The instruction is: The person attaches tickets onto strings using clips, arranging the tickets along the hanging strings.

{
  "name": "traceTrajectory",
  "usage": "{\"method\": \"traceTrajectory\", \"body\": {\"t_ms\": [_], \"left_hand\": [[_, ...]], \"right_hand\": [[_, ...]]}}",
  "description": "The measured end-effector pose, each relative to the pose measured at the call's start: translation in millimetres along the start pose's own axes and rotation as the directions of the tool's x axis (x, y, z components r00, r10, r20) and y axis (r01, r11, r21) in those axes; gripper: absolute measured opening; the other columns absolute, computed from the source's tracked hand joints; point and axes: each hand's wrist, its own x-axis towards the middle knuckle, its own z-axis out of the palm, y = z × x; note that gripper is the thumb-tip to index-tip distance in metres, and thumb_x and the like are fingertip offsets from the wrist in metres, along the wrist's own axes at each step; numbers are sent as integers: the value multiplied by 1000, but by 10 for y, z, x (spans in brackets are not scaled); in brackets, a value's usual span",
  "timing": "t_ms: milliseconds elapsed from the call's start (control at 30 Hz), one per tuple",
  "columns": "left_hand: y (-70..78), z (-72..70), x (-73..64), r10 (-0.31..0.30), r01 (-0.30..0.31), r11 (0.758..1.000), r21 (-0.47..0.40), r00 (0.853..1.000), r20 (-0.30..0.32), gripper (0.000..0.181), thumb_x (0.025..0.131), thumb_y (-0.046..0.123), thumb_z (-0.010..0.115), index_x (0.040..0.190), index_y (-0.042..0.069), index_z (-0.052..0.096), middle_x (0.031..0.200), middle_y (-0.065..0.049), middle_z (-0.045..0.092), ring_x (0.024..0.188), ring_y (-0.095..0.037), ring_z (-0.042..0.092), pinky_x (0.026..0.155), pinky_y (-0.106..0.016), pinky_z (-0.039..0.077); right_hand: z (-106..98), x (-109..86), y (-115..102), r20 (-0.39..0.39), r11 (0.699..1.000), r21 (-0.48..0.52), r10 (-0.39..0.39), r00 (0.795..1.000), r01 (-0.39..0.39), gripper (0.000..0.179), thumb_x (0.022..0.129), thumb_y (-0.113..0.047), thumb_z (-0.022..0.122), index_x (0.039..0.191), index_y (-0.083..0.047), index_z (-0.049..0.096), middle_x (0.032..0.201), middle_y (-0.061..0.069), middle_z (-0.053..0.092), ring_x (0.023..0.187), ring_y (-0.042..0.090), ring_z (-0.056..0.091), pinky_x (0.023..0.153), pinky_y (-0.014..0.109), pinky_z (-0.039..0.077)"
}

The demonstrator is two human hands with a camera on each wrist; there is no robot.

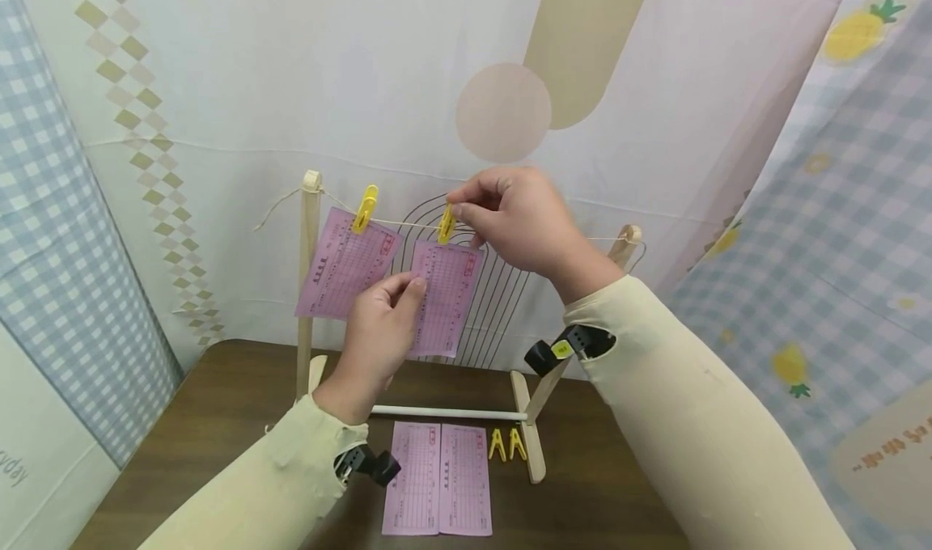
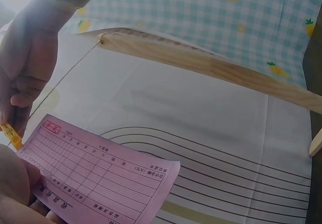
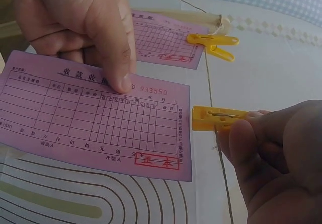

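Note:
My left hand (image 1: 382, 327) pinches a pink receipt slip (image 1: 450, 303) by its left edge, thumb on the printed face. The slip hangs upright just under the string (image 3: 221, 173). In my right hand (image 1: 527, 222), thumb and fingers pinch the handle end of a yellow clothespin (image 3: 216, 118). Its tip is right at the slip's top edge, and the string passes by it in the right wrist view. To the left, another pink slip (image 1: 345, 267) hangs from the string by a second yellow clothespin (image 1: 366, 210).
The string runs between two wooden posts (image 1: 309, 259), joined low down by a white rod (image 1: 451, 412). On the brown table (image 1: 582, 469) lie two pink slips (image 1: 466, 485) side by side, with two yellow clothespins (image 1: 497, 445) to their right. A patterned curtain (image 1: 328, 65) hangs behind.

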Motion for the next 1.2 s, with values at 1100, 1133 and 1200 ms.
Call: {"method": "traceTrajectory", "body": {"t_ms": [1100, 1133, 1200], "left_hand": [[27, -44, 3, 65, -65, 998, 3, 998, -24, 38, 116, 41, 62, 139, 15, 77, 118, -7, 80, 105, -24, 79, 83, -34, 67], [29, -45, 2, 67, -67, 998, 2, 997, -24, 37, 117, 41, 62, 138, 15, 77, 118, -7, 80, 105, -24, 78, 83, -35, 67], [35, -47, -1, 69, -69, 998, 0, 997, -23, 36, 117, 40, 61, 138, 15, 77, 117, -6, 80, 105, -24, 78, 84, -37, 67]], "right_hand": [[65, -3, 33, 75, 996, 72, 42, 996, -47, 17, 108, -14, 76, 123, -12, 85, 112, 4, 83, 82, 21, 76, 71, 35, 69], [65, -2, 36, 77, 997, 68, 42, 996, -47, 18, 108, -14, 76, 124, -12, 85, 112, 4, 82, 81, 21, 76, 71, 34, 68], [63, -1, 40, 82, 997, 61, 43, 996, -48, 19, 108, -15, 76, 125, -13, 84, 111, 3, 82, 79, 21, 74, 70, 34, 67]]}}
